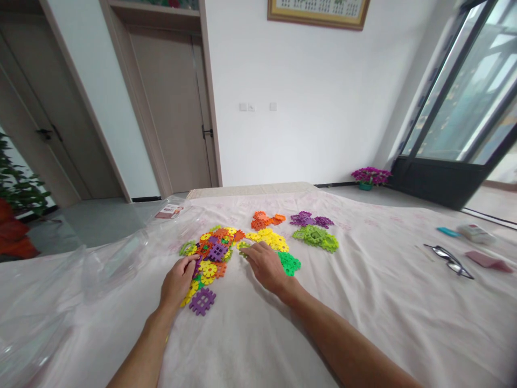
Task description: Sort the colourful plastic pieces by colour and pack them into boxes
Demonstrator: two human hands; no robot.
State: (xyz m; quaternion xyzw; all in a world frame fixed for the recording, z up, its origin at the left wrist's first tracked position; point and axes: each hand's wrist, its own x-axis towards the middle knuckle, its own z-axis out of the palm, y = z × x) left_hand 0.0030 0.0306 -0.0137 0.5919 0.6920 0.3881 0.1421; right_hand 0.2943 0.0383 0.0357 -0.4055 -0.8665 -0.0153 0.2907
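A mixed heap of plastic interlocking pieces (209, 267) in several colours lies in front of me, some flower-shaped, some square grids. My left hand (177, 281) rests against the heap's left edge, its fingers bent together beside a purple piece; what they grip, if anything, is hidden. Between the heap and the yellow pile (270, 238), my right hand (264, 265) has its fingertips closed on a light-green flower piece (243, 246), low over the cloth. A green pile (290, 263) lies just beyond that hand, partly covered by it. One purple grid piece (202, 301) lies at the near end of the heap.
Farther back are piles of orange (263, 220), purple (310, 219) and light-green pieces (317, 238). Clear plastic packaging (121, 264) spreads over the left side of the tablecloth (388, 302). Glasses (449, 260), a pink item (488, 261) and a blue item (447, 231) lie at right.
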